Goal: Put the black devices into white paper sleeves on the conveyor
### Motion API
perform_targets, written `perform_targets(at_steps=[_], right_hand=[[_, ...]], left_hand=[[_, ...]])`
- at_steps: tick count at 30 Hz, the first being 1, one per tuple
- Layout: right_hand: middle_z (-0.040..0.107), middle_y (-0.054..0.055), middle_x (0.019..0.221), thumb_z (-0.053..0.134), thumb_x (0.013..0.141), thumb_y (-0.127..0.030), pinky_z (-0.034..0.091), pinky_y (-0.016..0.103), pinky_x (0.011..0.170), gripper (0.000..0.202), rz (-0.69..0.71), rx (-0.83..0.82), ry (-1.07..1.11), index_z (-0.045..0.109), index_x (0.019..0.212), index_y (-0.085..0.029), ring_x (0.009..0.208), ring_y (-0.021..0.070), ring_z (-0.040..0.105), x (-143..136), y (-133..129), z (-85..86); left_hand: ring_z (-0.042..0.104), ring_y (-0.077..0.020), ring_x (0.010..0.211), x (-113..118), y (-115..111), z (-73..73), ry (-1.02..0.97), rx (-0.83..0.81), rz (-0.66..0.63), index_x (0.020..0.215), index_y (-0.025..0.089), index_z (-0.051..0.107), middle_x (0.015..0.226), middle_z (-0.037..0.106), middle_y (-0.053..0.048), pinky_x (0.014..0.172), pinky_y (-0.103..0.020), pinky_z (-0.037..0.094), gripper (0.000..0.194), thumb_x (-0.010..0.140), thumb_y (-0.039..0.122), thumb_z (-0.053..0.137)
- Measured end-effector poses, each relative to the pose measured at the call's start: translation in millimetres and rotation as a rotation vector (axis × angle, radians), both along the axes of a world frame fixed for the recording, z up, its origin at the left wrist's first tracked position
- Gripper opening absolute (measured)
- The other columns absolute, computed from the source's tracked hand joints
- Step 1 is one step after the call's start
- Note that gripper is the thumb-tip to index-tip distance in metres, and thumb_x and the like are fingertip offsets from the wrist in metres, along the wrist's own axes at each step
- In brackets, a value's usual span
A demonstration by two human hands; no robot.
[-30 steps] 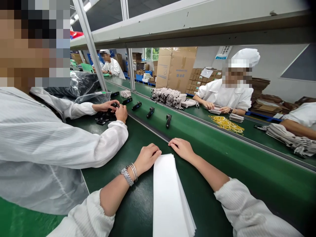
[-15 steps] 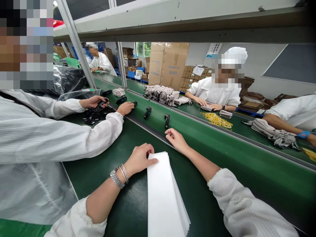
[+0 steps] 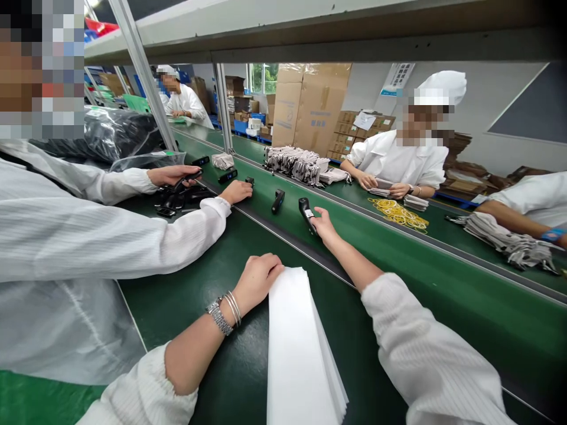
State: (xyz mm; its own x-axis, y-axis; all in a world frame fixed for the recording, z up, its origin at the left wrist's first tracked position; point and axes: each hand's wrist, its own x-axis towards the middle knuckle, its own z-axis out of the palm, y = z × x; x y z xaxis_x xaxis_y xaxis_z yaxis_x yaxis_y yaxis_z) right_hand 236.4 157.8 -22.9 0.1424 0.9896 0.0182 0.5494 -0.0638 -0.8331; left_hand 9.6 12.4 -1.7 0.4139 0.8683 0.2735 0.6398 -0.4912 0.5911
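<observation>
My left hand (image 3: 259, 277) is closed on the top corner of a stack of long white paper sleeves or sheets (image 3: 296, 342), its fingertips pinched together there. The stack lies fanned slightly to the right. Over the green belt, my right hand (image 3: 325, 227) grips the lower end of a black handheld device (image 3: 306, 215) that carries a small white label. My thumb stands up, while the fingers are partly hidden against the device. Another black device (image 3: 278, 201) lies on the belt to its left, apart from my hand.
At left, a co-worker's hand (image 3: 237, 192) touches a small black device on the belt; their other hand (image 3: 175, 175) holds one above a black pile. Beyond the belt are grey strap bundles (image 3: 296, 165), yellow rubber bands (image 3: 398, 213) and another worker's hands (image 3: 398, 190). A shelf (image 3: 332, 35) hangs overhead.
My right hand has reached forward and taken hold of the nearest black device, which is now tilted with its label showing. My left hand's fingers have drawn together at the stack's corner.
</observation>
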Motion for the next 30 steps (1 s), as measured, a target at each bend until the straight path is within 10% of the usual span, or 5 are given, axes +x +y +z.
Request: perform_targets(at_steps=[5,12,17,22,30], right_hand=[[0.061,-0.002,0.095,0.066,0.075,-0.033,0.057,0.039,0.078,0.078,0.282,0.121,0.718,0.017,0.137,-0.035,0.083,0.0183,0.068,-4.1,-73.0,12.2],[0.059,0.000,0.109,0.084,0.060,-0.031,0.058,0.044,0.075,0.117,0.350,0.135,0.851,0.001,0.142,-0.044,0.080,0.0196,0.069,-21.7,-112.6,29.0],[0.057,0.000,0.109,0.083,0.062,-0.033,0.056,0.041,0.081,0.101,0.434,0.118,0.817,0.017,0.138,-0.040,0.083,0.0178,0.067,-34.6,-123.9,26.8],[0.059,0.004,0.110,0.060,0.085,-0.048,0.046,0.037,0.094,0.032,0.561,0.215,0.533,0.058,0.107,-0.025,0.106,0.0198,0.057,-45.5,-145.3,33.1],[0.054,-0.003,0.070,0.074,0.070,-0.055,0.041,0.026,0.063,0.042,0.795,-0.192,0.601,0.059,0.076,-0.017,0.064,0.0115,0.051,-51.4,-156.5,27.3]], left_hand=[[0.056,-0.0134,0.069,1.8,-3.5,5.9,-0.009,0.056,-0.016,0.078,0.019,0.058,0.075,0.064,0.001,0.080,-0.031,0.039,0.022,0.093,0.023,0.042],[0.055,-0.0181,0.092,3.8,-11.1,14.5,-0.012,0.182,-0.029,0.080,0.020,0.059,0.093,0.058,-0.003,0.085,-0.033,0.040,0.012,0.089,0.025,0.052],[0.053,-0.0187,0.099,6.3,-16.0,16.4,-0.094,0.210,-0.055,0.080,0.019,0.058,0.101,0.053,-0.005,0.089,-0.034,0.041,0.010,0.088,0.023,0.054],[0.051,-0.0185,0.099,6.5,-23.0,20.4,-0.254,0.242,0.009,0.082,0.019,0.055,0.103,0.048,-0.006,0.091,-0.035,0.045,0.011,0.091,0.023,0.050],[0.052,-0.0171,0.091,8.1,-22.2,20.8,-0.415,0.222,0.093,0.077,0.019,0.053,0.094,0.049,-0.004,0.084,-0.032,0.047,0.016,0.092,0.026,0.049]])
